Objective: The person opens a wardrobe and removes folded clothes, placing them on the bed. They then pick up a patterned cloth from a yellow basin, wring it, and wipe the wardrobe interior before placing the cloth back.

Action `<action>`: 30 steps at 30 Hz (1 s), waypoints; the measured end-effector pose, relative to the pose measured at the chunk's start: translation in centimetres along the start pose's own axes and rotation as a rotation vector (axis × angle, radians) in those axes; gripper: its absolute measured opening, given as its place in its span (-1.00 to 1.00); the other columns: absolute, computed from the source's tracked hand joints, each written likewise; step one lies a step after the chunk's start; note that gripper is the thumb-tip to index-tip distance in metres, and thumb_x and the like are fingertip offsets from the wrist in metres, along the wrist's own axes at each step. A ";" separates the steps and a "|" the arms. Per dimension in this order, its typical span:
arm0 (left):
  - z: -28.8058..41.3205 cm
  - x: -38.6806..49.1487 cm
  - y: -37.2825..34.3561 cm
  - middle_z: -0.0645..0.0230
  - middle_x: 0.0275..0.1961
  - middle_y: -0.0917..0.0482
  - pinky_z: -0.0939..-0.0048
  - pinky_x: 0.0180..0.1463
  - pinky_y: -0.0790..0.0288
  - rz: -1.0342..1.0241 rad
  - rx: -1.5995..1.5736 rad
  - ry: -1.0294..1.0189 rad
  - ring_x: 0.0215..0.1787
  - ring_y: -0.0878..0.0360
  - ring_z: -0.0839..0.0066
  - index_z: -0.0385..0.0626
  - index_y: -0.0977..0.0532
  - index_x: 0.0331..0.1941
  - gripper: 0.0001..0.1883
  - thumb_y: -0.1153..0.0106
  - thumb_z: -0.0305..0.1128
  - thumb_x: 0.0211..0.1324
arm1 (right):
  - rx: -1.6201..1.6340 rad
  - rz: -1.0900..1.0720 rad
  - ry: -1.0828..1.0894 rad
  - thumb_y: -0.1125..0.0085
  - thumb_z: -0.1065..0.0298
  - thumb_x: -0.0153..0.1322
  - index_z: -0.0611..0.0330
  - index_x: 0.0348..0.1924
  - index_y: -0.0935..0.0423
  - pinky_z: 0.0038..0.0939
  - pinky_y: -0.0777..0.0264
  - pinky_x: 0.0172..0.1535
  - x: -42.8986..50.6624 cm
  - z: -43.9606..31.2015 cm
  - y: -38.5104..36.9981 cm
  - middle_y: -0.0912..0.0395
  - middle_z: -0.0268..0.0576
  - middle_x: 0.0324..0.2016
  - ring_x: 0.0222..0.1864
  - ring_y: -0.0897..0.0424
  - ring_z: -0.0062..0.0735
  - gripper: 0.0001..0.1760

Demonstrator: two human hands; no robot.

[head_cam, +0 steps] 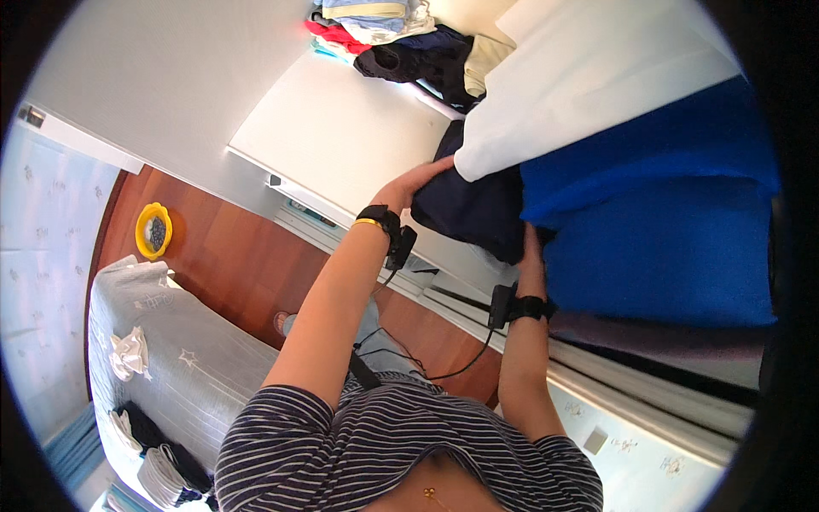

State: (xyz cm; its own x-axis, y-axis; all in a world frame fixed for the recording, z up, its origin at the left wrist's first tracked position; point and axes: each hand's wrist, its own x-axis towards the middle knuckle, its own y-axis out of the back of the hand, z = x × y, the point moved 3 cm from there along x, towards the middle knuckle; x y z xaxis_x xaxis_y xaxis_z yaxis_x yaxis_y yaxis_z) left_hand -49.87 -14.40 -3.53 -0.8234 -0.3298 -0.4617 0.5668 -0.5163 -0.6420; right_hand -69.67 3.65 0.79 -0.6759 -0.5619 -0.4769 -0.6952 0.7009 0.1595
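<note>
A folded dark navy garment (477,208) is between my two hands, over the front part of a white wardrobe shelf (345,121). My left hand (416,182) grips its left side, with the fingertips reaching to the hem of a hanging white garment (576,83). At the near right end of the bundle, my right hand (531,248) holds on, its fingers largely hidden by the dark cloth and a hanging blue garment (659,243). Deeper on the shelf lies a pile of dark clothes (441,61).
More folded clothes (368,22) are stacked at the back. A white side panel (160,83) borders the shelf on the left. Behind me stands a bed with a grey star-patterned cover (205,339), bearing folded clothes (160,473). A yellow basin (154,208) sits on the wooden floor (217,237).
</note>
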 end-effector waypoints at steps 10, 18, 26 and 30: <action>-2.7 -11.7 -4.3 0.10 0.22 -0.33 0.28 0.27 -0.26 0.085 -0.143 -0.434 0.19 -0.36 0.26 -0.24 -0.02 0.30 -0.10 -0.33 -0.28 -0.07 | -0.836 -0.152 0.492 0.15 0.54 0.45 0.05 0.39 0.03 -0.24 0.10 0.39 -7.3 2.8 1.2 0.00 -0.12 0.36 0.36 -0.06 -0.20 -0.36; -4.7 -31.9 -1.0 0.10 0.15 -0.33 0.35 0.32 -0.13 0.597 -0.088 -0.823 0.22 -0.26 0.32 -0.34 0.00 0.27 0.01 -0.44 -0.25 -0.21 | -0.021 -0.802 0.137 0.12 0.23 0.50 0.14 0.33 -0.05 -0.27 -0.08 0.32 -12.7 2.5 -15.1 -0.13 -0.13 0.29 0.30 -0.17 -0.21 -0.44; -14.5 -56.6 4.7 0.19 0.18 -0.32 0.33 0.33 -0.12 1.008 -0.380 -1.220 0.23 -0.27 0.38 -0.23 -0.04 0.27 -0.11 -0.37 -0.37 -0.13 | -0.322 -1.458 0.171 0.01 0.09 0.41 0.09 0.27 -0.22 -0.37 -0.29 0.17 -34.5 2.7 -36.3 -0.34 -0.21 0.16 0.14 -0.38 -0.37 -0.41; -19.8 -67.5 8.2 0.22 0.24 -0.29 0.35 0.33 -0.14 1.226 -0.481 -1.428 0.24 -0.27 0.38 -0.19 -0.01 0.32 -0.10 -0.32 -0.39 -0.11 | -0.324 -1.756 -0.009 -0.03 0.14 0.37 0.13 0.27 -0.20 -0.41 -0.40 0.04 -47.4 6.0 -47.4 -0.40 -0.19 0.08 -0.01 -0.49 -0.37 -0.36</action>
State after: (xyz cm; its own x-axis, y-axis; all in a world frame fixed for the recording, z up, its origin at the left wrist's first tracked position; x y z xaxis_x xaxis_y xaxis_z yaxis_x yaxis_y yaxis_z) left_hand 10.87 19.26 10.27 0.6918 -0.7122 -0.1188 0.5146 0.6018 -0.6108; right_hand -3.27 -0.29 10.66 0.8382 -0.4785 -0.2617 -0.5442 -0.7649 -0.3446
